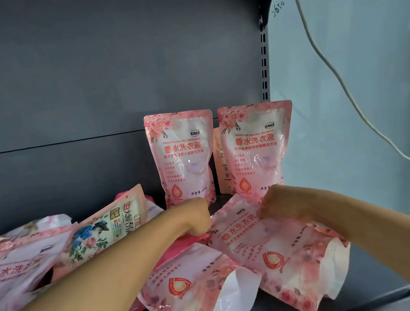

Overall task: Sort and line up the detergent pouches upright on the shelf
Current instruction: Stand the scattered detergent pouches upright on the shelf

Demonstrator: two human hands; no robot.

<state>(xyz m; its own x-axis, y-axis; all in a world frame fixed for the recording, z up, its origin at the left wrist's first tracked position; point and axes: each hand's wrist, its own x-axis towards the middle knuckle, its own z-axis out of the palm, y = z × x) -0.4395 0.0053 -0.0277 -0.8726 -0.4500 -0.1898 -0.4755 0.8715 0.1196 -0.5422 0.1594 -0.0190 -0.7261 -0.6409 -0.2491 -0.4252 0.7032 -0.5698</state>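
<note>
Your hands lifting a flat pouch
Left hand [196,220] and right hand [281,205] pinch lying pouch [268,240] top; next stand it beside upright pair [185,158]; others wait.

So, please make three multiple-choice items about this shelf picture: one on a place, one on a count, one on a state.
1. Where do the upright pouches stand?
A. front left
B. back right, by the slotted post
C. on the upper shelf

2. How many pink pouches plainly stand upright facing the camera?
A. two
B. four
C. six

3. How is the pouch under the right hand?
A. upright
B. lying flat
C. hanging

Key:
1 B: the left upright pouch and right upright pouch stand beside the slotted post.
2 A: only those two show full fronts.
3 B: the flat pouch lies on the shelf, gripped by the right hand.
</note>
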